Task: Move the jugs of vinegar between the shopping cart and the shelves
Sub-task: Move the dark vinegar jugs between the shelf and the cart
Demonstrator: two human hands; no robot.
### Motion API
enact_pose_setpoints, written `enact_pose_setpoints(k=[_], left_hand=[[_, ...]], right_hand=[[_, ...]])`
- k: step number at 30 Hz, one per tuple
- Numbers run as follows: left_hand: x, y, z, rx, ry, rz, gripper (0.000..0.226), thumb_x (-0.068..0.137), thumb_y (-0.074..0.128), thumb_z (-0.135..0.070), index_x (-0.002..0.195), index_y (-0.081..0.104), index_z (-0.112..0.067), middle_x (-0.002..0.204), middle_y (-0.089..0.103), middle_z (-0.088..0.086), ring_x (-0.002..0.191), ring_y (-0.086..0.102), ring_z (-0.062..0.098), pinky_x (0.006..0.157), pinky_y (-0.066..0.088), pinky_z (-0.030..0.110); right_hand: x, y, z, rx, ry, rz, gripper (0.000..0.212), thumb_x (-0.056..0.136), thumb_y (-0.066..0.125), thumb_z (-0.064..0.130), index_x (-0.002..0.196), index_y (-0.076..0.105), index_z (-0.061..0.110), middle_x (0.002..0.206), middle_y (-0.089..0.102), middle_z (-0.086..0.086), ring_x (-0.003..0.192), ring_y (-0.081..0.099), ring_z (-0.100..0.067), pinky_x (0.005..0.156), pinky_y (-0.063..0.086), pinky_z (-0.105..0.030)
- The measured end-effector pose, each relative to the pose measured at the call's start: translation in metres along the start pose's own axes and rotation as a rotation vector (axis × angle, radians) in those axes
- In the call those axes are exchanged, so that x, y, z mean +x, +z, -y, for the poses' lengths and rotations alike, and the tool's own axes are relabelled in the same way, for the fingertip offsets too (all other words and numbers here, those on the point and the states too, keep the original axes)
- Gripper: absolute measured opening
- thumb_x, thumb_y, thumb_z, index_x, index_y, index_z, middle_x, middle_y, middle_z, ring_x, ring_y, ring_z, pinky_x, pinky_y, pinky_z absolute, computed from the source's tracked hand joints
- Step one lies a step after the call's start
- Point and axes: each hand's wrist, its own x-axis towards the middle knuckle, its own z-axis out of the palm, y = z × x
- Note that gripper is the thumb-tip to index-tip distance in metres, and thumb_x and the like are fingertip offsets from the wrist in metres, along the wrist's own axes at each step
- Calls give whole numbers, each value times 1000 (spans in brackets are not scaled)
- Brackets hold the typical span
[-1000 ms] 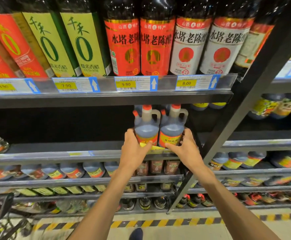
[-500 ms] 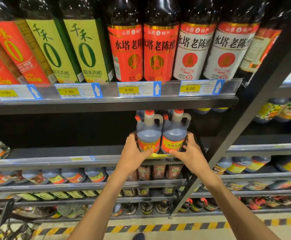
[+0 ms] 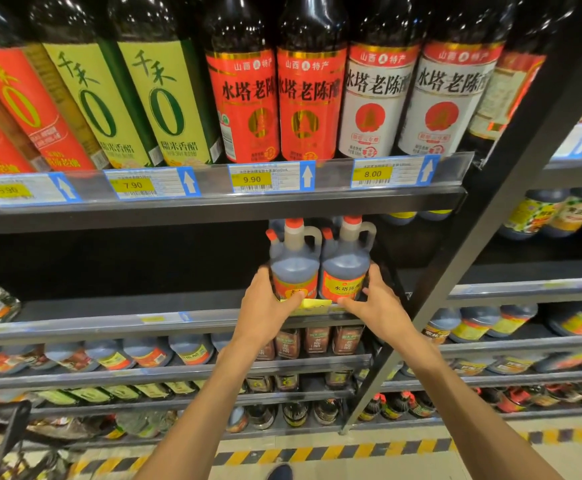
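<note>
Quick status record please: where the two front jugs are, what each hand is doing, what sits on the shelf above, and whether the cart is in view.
left jug: upright at front edge of middle shelf, red cap
right jug: upright beside it, bodies touching
left hand: grips left jug, thumb across label
right hand: grips right jug, thumb on label
behind: more jugs, partly hidden
shelf above: tall vinegar bottles, price tags 7.90, 9.90, 8.00
cart: only a dark frame part at lower left

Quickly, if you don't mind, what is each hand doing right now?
Left hand: grips the left vinegar jug.
Right hand: grips the right vinegar jug.
</note>
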Motion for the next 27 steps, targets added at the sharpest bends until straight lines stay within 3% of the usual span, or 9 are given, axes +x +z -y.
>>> enact_pose_setpoints(k=[6,11,16,18,20,21,24,27], left_hand=[[-3,-1,-5,20,0,6,47,82,80,-38,118,51,-26,112,63,-9,101,63,5,79,49,22],[-6,-5,-17,40,-18,25,45,83,79,-35,113,49,-22,108,63,-5,96,63,10,67,45,20],[-16,-13,-25,21,-27,67,50,88,76,-43,124,49,-22,119,64,-6,109,63,14,76,46,20],[-26,-18,-25,10,4,37,62,90,71,-49,140,45,-23,138,58,-8,127,56,14,94,50,28],[-39,-24,-24,71,12,-7,80,92,68,-50,157,30,-22,158,39,-6,145,38,14,116,38,37],[-45,-26,-22,116,14,-23,84,93,67,-50,160,24,-21,163,32,-5,149,31,15,119,32,38],[-62,-31,-14,229,61,-35,84,95,66,-47,161,21,-23,165,29,-4,151,26,14,120,28,35],[-77,-37,-6,332,111,-65,81,95,67,-43,161,24,-23,164,32,-3,151,26,15,120,29,35]], right_hand=[[-4,0,6,-40,-22,6,76,91,77,26,148,27,25,130,55,11,117,52,-7,93,45,-26],[-7,-1,9,-35,-32,4,73,91,77,20,146,28,23,123,57,9,110,58,-10,72,42,-2],[-12,0,10,-7,-23,18,84,91,76,15,155,22,20,132,51,11,121,52,-7,93,41,-20],[-15,0,12,-2,-23,4,88,91,76,15,158,20,19,138,49,11,123,50,-5,97,41,-22],[-19,-1,13,-7,-32,-31,90,89,79,21,158,23,23,146,49,8,129,49,-7,103,43,-27],[-22,-1,13,-25,-35,-55,90,87,80,27,157,25,27,148,49,7,131,51,-10,107,45,-33],[-34,-1,13,-97,-56,-92,88,82,82,39,153,29,36,142,54,5,130,54,-14,107,50,-45],[-51,6,21,-161,-82,-139,87,85,82,33,153,27,34,144,54,3,132,52,-17,106,50,-44]])
